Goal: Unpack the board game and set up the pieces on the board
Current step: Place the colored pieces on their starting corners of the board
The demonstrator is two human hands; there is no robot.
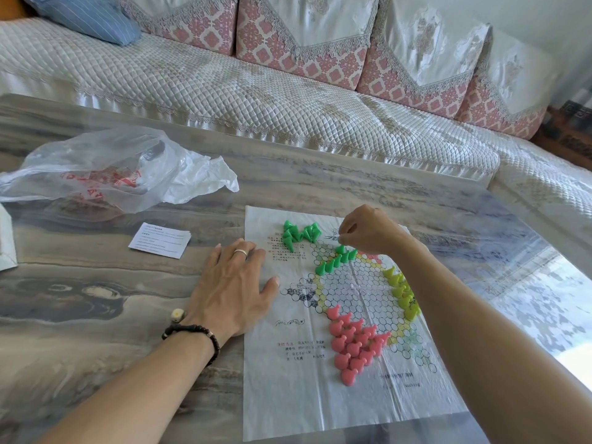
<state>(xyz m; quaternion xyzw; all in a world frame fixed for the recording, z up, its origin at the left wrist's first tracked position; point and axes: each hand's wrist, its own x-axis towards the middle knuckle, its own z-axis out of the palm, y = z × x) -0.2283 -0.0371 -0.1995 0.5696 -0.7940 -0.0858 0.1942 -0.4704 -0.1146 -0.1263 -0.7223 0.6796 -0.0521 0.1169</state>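
Observation:
A thin printed game sheet (320, 392) with a star of circles lies flat on the table. Several pink pieces (352, 341) fill its near point, several yellow-green pieces (404, 293) line the right side, and several green pieces (336, 261) stand in a row at the far part. A loose heap of green pieces (299, 233) lies on the sheet's far left corner. My left hand (235, 286) rests flat with spread fingers on the sheet's left edge. My right hand (368, 232) hovers over the far point, fingers pinched; what they hold is hidden.
A crumpled clear plastic bag (105, 168) with red print lies at the far left. A small white leaflet (159, 240) sits left of the sheet. A sofa (288, 100) runs along the table's far edge. A white object (6, 241) shows at the left border.

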